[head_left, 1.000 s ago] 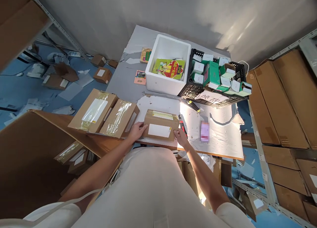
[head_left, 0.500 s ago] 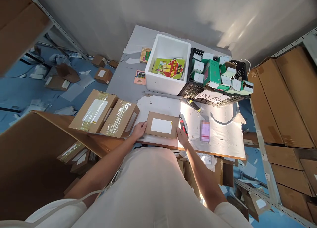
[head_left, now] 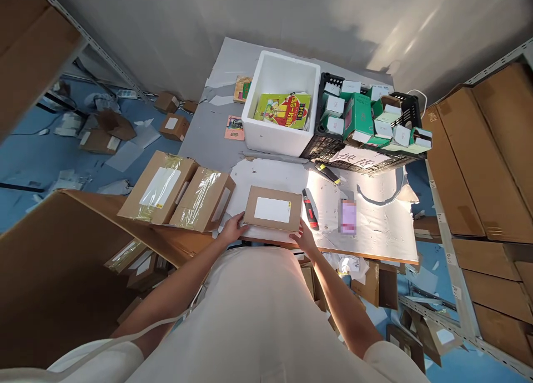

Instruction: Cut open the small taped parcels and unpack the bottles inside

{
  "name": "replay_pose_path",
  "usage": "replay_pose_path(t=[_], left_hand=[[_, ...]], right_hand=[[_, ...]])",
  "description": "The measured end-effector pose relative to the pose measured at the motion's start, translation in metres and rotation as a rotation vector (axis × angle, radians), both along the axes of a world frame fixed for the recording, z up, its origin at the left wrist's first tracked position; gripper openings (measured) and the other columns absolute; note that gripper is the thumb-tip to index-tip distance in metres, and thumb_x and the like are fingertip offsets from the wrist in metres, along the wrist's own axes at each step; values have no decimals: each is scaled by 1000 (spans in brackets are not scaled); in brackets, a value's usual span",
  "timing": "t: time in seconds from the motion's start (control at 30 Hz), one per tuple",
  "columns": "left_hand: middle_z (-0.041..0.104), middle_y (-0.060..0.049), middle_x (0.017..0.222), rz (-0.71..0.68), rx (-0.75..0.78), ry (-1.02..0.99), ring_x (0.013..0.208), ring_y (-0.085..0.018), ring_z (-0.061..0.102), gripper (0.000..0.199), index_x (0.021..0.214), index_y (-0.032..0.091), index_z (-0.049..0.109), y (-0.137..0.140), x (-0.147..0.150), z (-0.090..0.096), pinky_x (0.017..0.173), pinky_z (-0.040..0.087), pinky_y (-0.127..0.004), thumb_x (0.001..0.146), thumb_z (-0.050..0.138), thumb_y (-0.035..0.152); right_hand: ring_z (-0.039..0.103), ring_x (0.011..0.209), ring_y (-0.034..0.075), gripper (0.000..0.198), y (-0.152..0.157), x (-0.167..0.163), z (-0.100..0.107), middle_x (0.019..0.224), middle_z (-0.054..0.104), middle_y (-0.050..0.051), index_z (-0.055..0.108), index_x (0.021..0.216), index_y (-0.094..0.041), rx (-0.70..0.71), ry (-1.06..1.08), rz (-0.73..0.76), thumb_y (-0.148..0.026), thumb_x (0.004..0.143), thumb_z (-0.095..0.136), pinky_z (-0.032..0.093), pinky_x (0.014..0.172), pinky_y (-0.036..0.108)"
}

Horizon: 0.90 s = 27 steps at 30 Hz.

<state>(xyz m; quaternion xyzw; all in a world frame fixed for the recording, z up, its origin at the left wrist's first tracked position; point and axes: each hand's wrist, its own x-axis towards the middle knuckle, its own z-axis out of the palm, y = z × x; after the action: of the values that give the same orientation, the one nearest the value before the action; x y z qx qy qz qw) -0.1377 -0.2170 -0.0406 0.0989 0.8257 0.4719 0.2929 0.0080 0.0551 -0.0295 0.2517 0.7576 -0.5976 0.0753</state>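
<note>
A flat brown cardboard box point(head_left: 254, 205) with a white label lies near the front edge of the table, directly before me. My left hand point(head_left: 234, 227) is closed on its near left corner. At the near right corner my right hand point(head_left: 305, 238) grips it too, fingertips along the near edge. Just right of the box lies a red and black box cutter point(head_left: 310, 210). Farther up, a second cutter, black and yellow point(head_left: 327, 173), rests by the black crate. A phone-sized pink, blurred rectangle point(head_left: 348, 216) lies to the right.
Two taped cartons point(head_left: 200, 200) stand at the table's left, by a large open carton point(head_left: 83, 272). At the back are a white foam box point(head_left: 275, 136) with booklets and a black crate point(head_left: 318, 147) of green and white boxes. Stacked cartons point(head_left: 478, 161) fill the right shelf.
Both hands have slid from the sides of the cardboard box toward its near corners. The box has hardly moved, and the view has shifted slightly.
</note>
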Motion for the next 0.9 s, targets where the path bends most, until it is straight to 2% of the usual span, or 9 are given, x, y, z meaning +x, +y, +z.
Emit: replay_pose_path(t=[0.07, 0.17, 0.3, 0.47, 0.6, 0.7, 0.8, 0.83, 0.9], left_hand=[[65, -11, 120, -40, 18, -3, 106, -26, 61, 58, 122, 17, 57, 5, 1, 3, 94, 48, -42, 69, 65, 38], [65, -11, 116, -8, 20, 27, 102, -25, 61, 52, 119, 16, 58, 8, 4, 14, 87, 51, -39, 74, 59, 42], [64, -10, 103, 37, -51, 168, 95, -23, 60, 45, 110, 16, 63, 13, 0, 37, 81, 51, -34, 81, 51, 49], [60, -8, 90, 115, -165, 266, 86, -22, 57, 44, 100, 16, 65, 34, -16, 60, 83, 46, -35, 86, 43, 51], [53, -7, 87, 91, -187, 267, 86, -22, 54, 45, 103, 14, 64, 50, -29, 63, 80, 45, -34, 78, 57, 51], [51, -6, 86, 110, -205, 268, 88, -22, 54, 43, 104, 15, 63, 57, -34, 63, 82, 44, -33, 78, 59, 49], [51, -7, 89, 145, -222, 244, 90, -23, 53, 44, 105, 14, 63, 60, -35, 62, 82, 44, -33, 79, 58, 48], [51, -8, 91, 155, -224, 235, 91, -23, 54, 44, 107, 14, 62, 61, -35, 61, 82, 44, -33, 79, 58, 48], [52, -8, 96, 164, -218, 227, 93, -23, 54, 45, 110, 14, 61, 61, -33, 59, 83, 44, -33, 80, 58, 48]], right_hand=[[59, 106, 21, 53, -4, -3, 2, 116, 63, 7, 49, 126, -25, -23, -3, -5, -22, 74, 59, 48, 93, 41], [60, 100, 21, 38, -3, -7, 9, 111, 64, 7, 54, 117, -23, -9, 2, -9, -27, 79, 55, 51, 85, 37], [58, 90, 21, 26, 11, -18, 31, 99, 62, 7, 58, 99, -21, 171, 5, 45, -40, 86, 47, 50, 73, 34], [52, 66, 19, 41, 26, -49, 52, 69, 55, 4, 49, 71, -22, 397, -29, 101, -54, 90, 34, 40, 60, 31], [50, 61, 18, 51, 32, -73, 51, 63, 52, 3, 43, 63, -23, 452, -84, 90, -64, 89, 28, 37, 58, 30], [52, 62, 19, 54, 40, -82, 47, 63, 55, 3, 49, 66, -23, 396, -121, 95, -68, 87, 28, 39, 60, 30], [58, 70, 19, 54, 55, -78, 41, 77, 63, 4, 60, 85, -21, 305, -144, 66, -63, 89, 26, 44, 67, 31], [60, 77, 20, 53, 61, -74, 37, 86, 65, 6, 61, 94, -21, 318, -147, 27, -60, 90, 27, 45, 72, 33], [59, 95, 25, 47, 71, -63, 27, 106, 63, 12, 58, 112, -20, 431, -167, -53, -54, 89, 36, 45, 82, 37]])
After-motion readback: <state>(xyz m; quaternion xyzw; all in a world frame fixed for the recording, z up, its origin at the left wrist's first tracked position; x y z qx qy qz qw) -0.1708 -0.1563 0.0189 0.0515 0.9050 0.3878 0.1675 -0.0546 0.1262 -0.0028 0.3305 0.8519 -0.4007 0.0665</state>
